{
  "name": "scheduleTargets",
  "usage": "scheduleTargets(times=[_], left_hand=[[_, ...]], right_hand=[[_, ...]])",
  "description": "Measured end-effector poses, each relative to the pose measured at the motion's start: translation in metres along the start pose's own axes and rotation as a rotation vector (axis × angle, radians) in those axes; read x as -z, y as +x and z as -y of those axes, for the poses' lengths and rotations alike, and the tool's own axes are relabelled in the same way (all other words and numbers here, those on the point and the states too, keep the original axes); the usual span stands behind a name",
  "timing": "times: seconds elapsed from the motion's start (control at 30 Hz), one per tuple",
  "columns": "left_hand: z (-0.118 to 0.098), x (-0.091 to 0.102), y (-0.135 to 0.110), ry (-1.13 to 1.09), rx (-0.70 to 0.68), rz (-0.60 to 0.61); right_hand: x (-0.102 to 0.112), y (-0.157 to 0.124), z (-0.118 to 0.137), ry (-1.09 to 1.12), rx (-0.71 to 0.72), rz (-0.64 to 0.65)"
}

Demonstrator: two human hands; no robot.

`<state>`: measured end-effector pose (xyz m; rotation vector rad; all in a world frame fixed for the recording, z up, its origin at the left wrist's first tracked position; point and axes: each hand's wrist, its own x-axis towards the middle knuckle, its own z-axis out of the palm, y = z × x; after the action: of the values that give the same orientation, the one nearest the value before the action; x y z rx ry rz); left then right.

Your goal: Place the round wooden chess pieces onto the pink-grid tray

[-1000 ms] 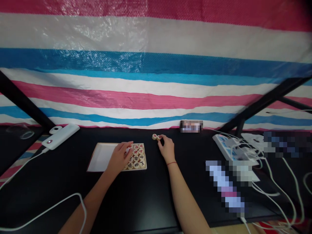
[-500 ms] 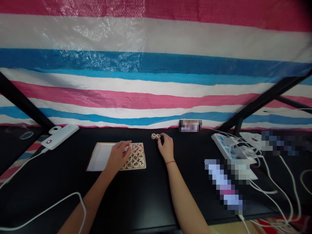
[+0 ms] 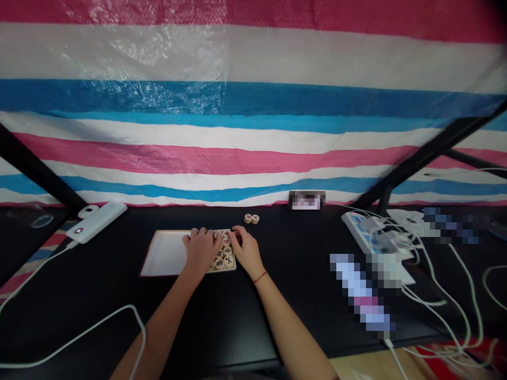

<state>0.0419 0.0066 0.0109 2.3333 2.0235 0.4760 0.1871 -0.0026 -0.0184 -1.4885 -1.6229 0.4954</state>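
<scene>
Found left hand point(image 3: 201, 248) knuckles up over the box point(image 3: 222, 270), thumb slightly apart, fingers bent with tips out of sight; could not tell any hold on a piece. Observed right hand point(image 3: 246, 250) at the box's far right corner, thumb and fingers curved against the edge; could not confirm a pinch, owing to hidden fingertips. Noted a red cord point(image 3: 260, 276) round right wrist.

Took clock positions from the box, with twelve toward the striped sheet point(image 3: 237, 158). Recorded round pieces point(image 3: 228, 260) inside, faces up, red-marked toward twelve, black-marked toward six, partly covered by left hand. Logged a white-faced panel point(image 3: 164, 253) at nine, partly under left hand.

Sighted two loose pieces point(image 3: 248, 218) side by side, red-marked, near the box between one and two o'clock on the black table point(image 3: 301, 301).

Listed farther out: a white power bank point(image 3: 101, 221) between nine and ten, a white cable point(image 3: 79, 335) at eight, a pixelated block point(image 3: 308, 200) at two, a power strip point(image 3: 356, 231) near three, a pixelated slab point(image 3: 360, 293) between three and four
</scene>
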Motion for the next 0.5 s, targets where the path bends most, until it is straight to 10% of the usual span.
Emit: scheduleTargets(times=[0.5], left_hand=[[-0.003, 0.011, -0.007, -0.383, -0.035, -0.167]], right_hand=[[0.008, -0.005, 0.018, -0.135, 0.347, -0.095]])
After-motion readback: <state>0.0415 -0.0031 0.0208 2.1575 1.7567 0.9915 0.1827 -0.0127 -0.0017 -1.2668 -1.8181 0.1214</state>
